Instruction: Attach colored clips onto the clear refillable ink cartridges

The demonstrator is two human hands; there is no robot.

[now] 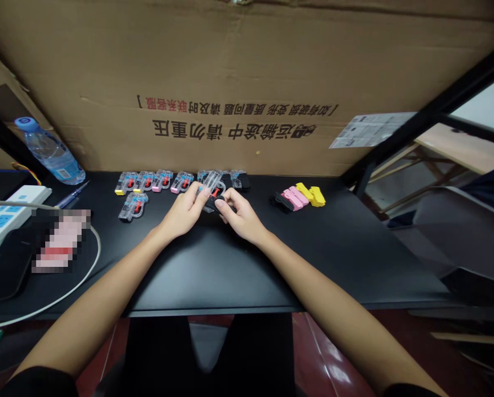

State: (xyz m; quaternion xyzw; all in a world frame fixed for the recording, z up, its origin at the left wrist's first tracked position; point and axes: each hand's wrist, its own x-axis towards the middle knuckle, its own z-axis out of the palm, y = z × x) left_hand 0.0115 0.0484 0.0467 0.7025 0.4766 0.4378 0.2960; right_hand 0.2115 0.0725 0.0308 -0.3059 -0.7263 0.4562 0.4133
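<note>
Between both hands is a small clear plastic toy gun with a red trigger, raised over the middle of the table. My left hand grips its clear body from the left. My right hand is closed at the lower end, thumb on a black part. Behind the hands stand more clear toy guns, partly covered by the held one. To the left, a row of similar guns has yellow or pink bottoms, with another gun in front. Yellow, pink and black plastic pieces lie on the right.
A cardboard sheet stands along the back of the black table. At left are a water bottle, a pen, a power strip, a white cable, a dark pouch and a blurred pink item.
</note>
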